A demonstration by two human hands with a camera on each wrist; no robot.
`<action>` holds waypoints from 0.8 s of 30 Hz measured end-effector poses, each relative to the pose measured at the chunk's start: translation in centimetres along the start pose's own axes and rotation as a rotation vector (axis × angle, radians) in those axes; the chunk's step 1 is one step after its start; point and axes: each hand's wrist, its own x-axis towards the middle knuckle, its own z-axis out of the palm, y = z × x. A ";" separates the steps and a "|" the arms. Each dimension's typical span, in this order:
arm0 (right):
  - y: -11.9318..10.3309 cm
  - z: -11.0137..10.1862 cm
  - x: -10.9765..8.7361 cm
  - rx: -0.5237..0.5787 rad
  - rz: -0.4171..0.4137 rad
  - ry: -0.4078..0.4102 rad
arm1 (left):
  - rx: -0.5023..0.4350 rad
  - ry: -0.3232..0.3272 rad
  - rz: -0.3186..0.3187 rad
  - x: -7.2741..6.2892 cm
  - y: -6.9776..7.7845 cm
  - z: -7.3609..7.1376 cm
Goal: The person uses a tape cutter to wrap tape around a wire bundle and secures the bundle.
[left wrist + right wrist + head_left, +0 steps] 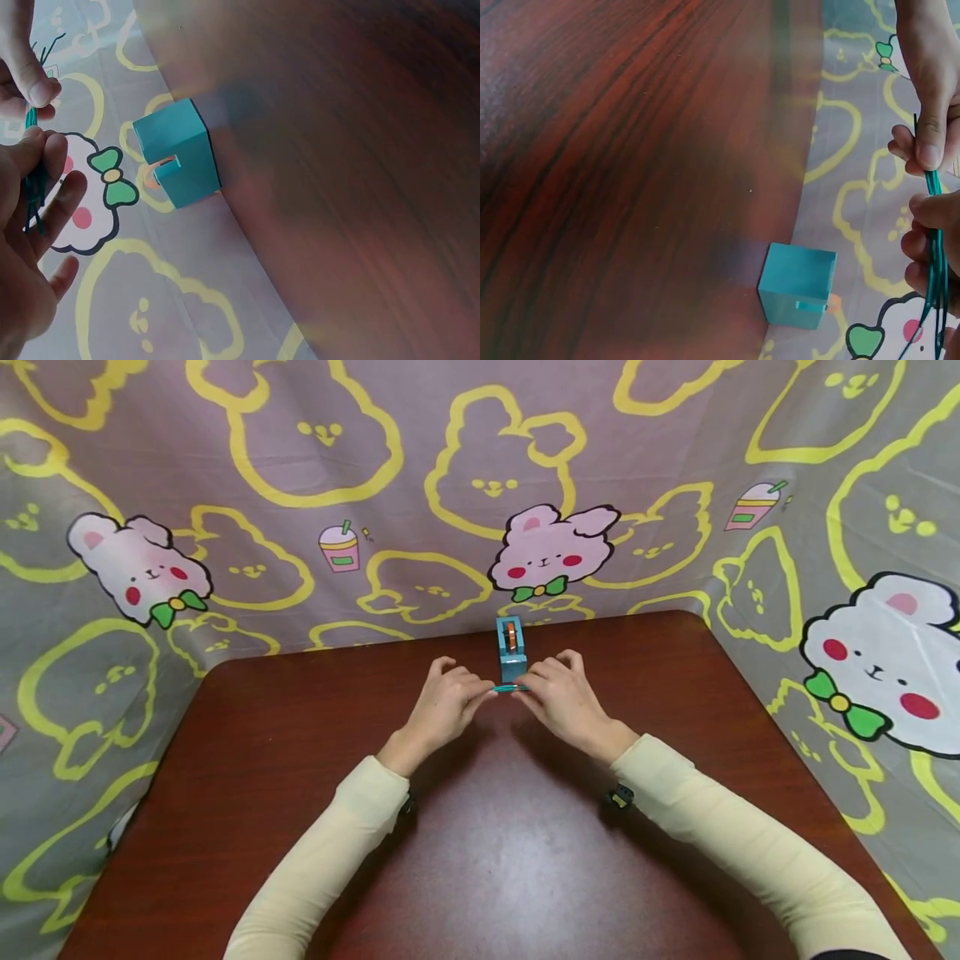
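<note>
Both hands are raised over the far part of the table, close together. Between them they pinch a short bundle of thin green strands point(506, 687), wire-like, with loose ends spreading past the fingers in both wrist views. My left hand point(448, 697) grips one part between thumb and fingers; my right hand point(566, 702) pinches the other. A small stretch of the bundle point(933, 182) shows between the two grips. Just beyond the fingertips stands a teal tape dispenser point(513, 667) with an orange roll in it. Exactly what the strands are, I cannot tell.
The dark reddish-brown table point(300, 827) has rounded far corners. Patterned cloth point(420, 460) with bunny drawings hangs close behind it and along the sides. The tape dispenser stands near the far edge.
</note>
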 end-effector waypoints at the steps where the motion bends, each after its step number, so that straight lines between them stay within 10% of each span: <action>1: 0.0 -0.1 0.1 0.002 -0.001 -0.011 | 0.004 -0.003 0.002 0.0 0.0 -0.1; 11: 0.2 -2.1 1.6 0.201 0.012 -0.347 | 0.033 -0.058 0.101 0.0 0.0 -1.8; 19: 1.1 -2.9 2.4 0.844 0.206 -0.803 | -0.013 -0.116 0.166 -0.3 0.4 -2.7; 24: 2.3 -2.2 1.4 1.171 0.305 -0.949 | -0.059 -0.120 0.191 -0.3 0.8 -2.9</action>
